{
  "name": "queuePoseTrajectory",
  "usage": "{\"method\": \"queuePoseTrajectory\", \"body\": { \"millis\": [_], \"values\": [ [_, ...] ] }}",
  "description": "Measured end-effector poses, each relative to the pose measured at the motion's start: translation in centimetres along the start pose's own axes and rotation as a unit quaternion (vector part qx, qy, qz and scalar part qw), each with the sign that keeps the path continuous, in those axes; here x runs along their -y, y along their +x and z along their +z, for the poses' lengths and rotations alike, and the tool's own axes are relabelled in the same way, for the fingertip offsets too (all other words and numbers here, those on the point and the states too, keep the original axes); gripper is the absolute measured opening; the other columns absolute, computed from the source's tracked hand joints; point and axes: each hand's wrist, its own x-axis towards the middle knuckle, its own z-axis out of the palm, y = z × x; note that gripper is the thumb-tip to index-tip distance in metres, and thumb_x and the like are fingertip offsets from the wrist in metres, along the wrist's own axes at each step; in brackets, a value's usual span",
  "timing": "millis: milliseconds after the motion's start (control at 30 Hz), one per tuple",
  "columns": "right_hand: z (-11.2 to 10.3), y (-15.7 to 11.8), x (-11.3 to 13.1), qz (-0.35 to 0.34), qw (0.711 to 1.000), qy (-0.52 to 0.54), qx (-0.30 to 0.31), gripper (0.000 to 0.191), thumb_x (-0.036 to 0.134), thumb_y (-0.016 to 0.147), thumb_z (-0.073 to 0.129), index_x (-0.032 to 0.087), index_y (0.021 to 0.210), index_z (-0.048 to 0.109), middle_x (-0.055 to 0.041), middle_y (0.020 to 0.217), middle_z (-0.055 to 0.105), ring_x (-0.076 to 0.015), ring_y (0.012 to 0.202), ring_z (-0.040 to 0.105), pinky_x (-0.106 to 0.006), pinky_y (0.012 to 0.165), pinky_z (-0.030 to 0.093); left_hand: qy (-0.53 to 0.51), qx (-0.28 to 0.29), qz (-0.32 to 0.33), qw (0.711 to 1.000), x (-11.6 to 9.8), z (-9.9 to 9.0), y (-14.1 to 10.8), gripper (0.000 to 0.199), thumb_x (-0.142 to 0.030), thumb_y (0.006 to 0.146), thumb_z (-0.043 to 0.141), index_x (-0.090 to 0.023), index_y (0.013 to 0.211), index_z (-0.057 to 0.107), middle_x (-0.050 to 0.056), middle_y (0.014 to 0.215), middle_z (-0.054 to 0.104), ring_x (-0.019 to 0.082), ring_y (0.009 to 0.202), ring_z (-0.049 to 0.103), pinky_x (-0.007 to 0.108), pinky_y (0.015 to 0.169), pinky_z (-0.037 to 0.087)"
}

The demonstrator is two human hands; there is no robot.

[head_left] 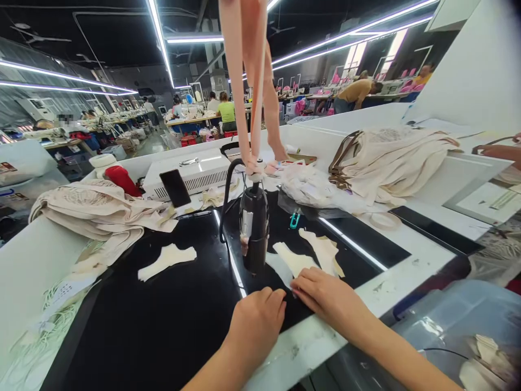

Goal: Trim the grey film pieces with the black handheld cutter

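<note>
My left hand (258, 317) is curled closed low over the black work surface (171, 326); whatever is inside its fingers is hidden. Close beside it, my right hand (325, 293) has its fingers bent together on the lower end of a thin, pale grey sheet piece (280, 266). A cream cut fabric piece (295, 258) lies partly under that hand, and more cream fabric pieces (321, 247) lie just beyond. Another cream fabric piece (167, 260) rests alone to the left. Between the hands and the back hangs a black handheld tool (256, 233), upright on peach straps (256, 98).
A teal clip (294, 219), a phone (175, 187) and a white box (187, 172) lie farther back. Cream garments are heaped left (97, 209) and right (391, 160). Plastic-wrapped material (311, 184) lies behind the pieces. A clear plastic bag (459, 326) is at the right. People sit at distant benches.
</note>
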Motion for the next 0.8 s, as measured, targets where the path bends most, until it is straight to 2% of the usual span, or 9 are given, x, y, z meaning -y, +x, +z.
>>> {"method": "queuePoseTrajectory", "body": {
  "millis": [100,267,433,633,800],
  "values": [
    [0.1,0.2,0.1,0.001,1.0,0.007,0.005,0.03,0.021,0.105,0.046,0.02,0.09,0.072,-0.0082,0.09,0.068,-0.0287,0.09,0.067,-0.042,0.078,0.053,-0.017,0.012,-0.014,1.0,-0.2,-0.4,0.0,0.021,-0.021,0.104,0.053,-0.024,0.116,0.07,0.001,0.091,0.074,0.022,0.078,0.074,0.032,0.066,0.058],
    [-0.6,0.1,0.2,0.023,0.998,0.054,0.008,0.029,0.021,0.106,0.044,0.022,0.099,0.072,-0.0061,0.096,0.07,-0.0246,0.096,0.069,-0.037,0.08,0.054,-0.056,0.03,-0.029,0.998,-0.3,-1.1,0.1,0.024,-0.023,0.104,0.052,-0.025,0.119,0.07,0.002,0.094,0.076,0.023,0.083,0.075,0.032,0.071,0.059],
    [-1.3,0.2,0.6,0.047,0.994,0.101,0.008,0.03,0.026,0.106,0.044,0.024,0.097,0.073,-0.004,0.093,0.071,-0.0218,0.092,0.07,-0.033,0.078,0.054,-0.105,0.029,-0.057,0.992,0.0,-1.1,0.4,0.026,-0.028,0.103,0.056,-0.028,0.124,0.071,0.001,0.101,0.079,0.021,0.089,0.076,0.03,0.077,0.057],
    [-1.4,0.3,0.9,0.056,0.988,0.144,0.013,0.034,0.029,0.107,0.042,0.025,0.096,0.073,-0.0045,0.092,0.071,-0.0218,0.092,0.07,-0.033,0.078,0.054,-0.154,0.016,-0.107,0.982,0.0,-1.0,0.6,0.022,-0.036,0.098,0.065,-0.032,0.116,0.075,-0.005,0.085,0.078,0.017,0.075,0.073,0.026,0.07,0.051],
    [-1.1,0.3,1.2,0.061,0.985,0.158,0.018,0.034,0.032,0.107,0.041,0.025,0.097,0.073,-0.0054,0.094,0.07,-0.0233,0.095,0.068,-0.036,0.082,0.053,-0.205,0.014,-0.125,0.971,-0.3,-1.7,0.9,0.017,-0.039,0.095,0.067,-0.033,0.106,0.078,-0.007,0.077,0.076,0.014,0.069,0.068,0.024,0.064,0.043]
  ]
}}
